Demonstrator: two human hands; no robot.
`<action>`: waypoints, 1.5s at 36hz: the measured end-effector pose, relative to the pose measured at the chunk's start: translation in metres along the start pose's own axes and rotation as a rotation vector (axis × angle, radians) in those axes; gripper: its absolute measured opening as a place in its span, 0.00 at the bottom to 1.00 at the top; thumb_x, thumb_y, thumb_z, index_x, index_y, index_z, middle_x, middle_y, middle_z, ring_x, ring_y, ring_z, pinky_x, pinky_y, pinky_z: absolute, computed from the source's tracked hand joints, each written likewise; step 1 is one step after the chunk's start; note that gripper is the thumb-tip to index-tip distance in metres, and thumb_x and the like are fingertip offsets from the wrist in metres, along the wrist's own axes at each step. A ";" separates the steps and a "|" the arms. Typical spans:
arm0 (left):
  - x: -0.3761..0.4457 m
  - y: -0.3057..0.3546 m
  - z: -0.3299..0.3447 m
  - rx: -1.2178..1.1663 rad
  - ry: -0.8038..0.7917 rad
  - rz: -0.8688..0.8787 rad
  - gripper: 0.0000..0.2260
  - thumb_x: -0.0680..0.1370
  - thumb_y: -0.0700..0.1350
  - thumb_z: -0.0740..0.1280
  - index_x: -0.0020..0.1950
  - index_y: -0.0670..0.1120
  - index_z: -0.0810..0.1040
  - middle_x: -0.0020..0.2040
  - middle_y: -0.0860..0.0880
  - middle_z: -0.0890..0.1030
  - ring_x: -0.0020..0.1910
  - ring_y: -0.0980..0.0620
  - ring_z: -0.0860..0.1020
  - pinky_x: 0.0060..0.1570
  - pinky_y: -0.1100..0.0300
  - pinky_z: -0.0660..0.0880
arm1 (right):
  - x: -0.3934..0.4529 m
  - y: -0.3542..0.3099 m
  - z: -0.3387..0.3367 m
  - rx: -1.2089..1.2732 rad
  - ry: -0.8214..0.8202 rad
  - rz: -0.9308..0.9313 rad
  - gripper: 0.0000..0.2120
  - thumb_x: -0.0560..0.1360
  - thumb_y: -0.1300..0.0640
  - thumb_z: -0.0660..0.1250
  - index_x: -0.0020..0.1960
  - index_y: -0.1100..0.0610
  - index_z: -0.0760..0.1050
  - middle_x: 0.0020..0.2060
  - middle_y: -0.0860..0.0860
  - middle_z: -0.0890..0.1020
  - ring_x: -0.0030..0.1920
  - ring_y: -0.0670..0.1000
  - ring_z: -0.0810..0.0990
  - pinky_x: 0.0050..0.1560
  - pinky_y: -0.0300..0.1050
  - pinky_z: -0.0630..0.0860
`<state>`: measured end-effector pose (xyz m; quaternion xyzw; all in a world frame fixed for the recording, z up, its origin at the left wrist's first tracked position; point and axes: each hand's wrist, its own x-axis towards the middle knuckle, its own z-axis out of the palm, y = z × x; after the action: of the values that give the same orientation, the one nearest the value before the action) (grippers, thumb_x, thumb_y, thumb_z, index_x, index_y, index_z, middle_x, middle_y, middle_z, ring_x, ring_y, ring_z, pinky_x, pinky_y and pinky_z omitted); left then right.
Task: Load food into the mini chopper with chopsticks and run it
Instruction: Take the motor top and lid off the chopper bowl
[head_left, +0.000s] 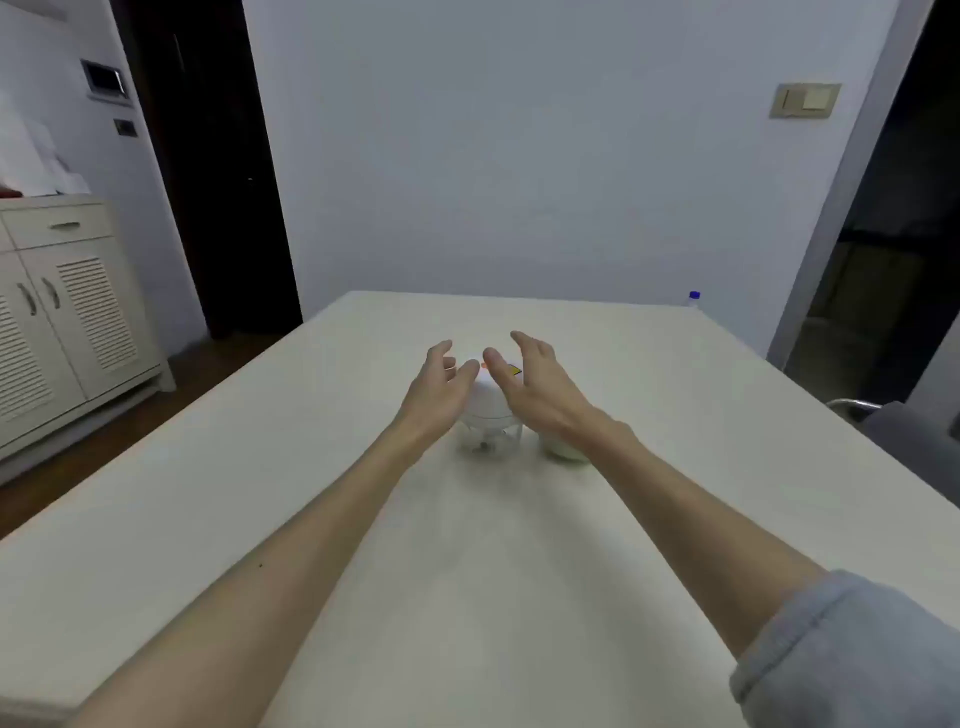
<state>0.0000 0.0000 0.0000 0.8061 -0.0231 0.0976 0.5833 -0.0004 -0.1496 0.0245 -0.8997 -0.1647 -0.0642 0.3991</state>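
Note:
A small mini chopper (488, 421) with a white domed lid and a clear bowl stands in the middle of the white table (260, 519). A yellow label and an orange spot show on its lid. My left hand (439, 384) hovers open at its left side, fingers spread. My right hand (530, 382) hovers open at its right side, thumb over the lid. Neither hand grips it. A small white bowl (563, 449) sits right of the chopper, mostly hidden under my right wrist. No chopsticks are in view.
A cream cabinet (57, 312) stands at the left past the table edge. A bottle cap (693, 297) peeks over the table's far right corner. A chair (893, 431) is at the right edge. A wall lies behind the table.

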 end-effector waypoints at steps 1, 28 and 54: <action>-0.001 -0.002 0.001 -0.009 0.012 -0.010 0.26 0.83 0.54 0.58 0.80 0.50 0.56 0.74 0.51 0.68 0.67 0.54 0.68 0.59 0.60 0.62 | 0.001 0.000 0.003 0.014 0.008 0.009 0.34 0.82 0.38 0.53 0.80 0.56 0.52 0.80 0.55 0.54 0.75 0.57 0.66 0.73 0.54 0.63; -0.007 -0.034 0.025 0.234 -0.019 0.218 0.15 0.81 0.40 0.65 0.68 0.43 0.68 0.50 0.54 0.82 0.45 0.62 0.83 0.38 0.69 0.76 | 0.031 -0.007 0.049 -0.142 0.178 0.180 0.37 0.71 0.37 0.68 0.71 0.57 0.62 0.64 0.56 0.67 0.64 0.62 0.72 0.57 0.55 0.69; 0.016 -0.047 0.042 0.041 0.066 -0.066 0.42 0.58 0.52 0.79 0.68 0.48 0.65 0.57 0.54 0.78 0.47 0.56 0.77 0.37 0.70 0.69 | 0.035 0.008 0.042 0.068 0.127 0.116 0.42 0.67 0.41 0.70 0.76 0.54 0.62 0.68 0.53 0.67 0.63 0.57 0.74 0.54 0.44 0.68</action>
<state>0.0280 -0.0235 -0.0535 0.8144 0.0247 0.1051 0.5702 0.0348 -0.1151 -0.0003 -0.8877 -0.0886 -0.0922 0.4422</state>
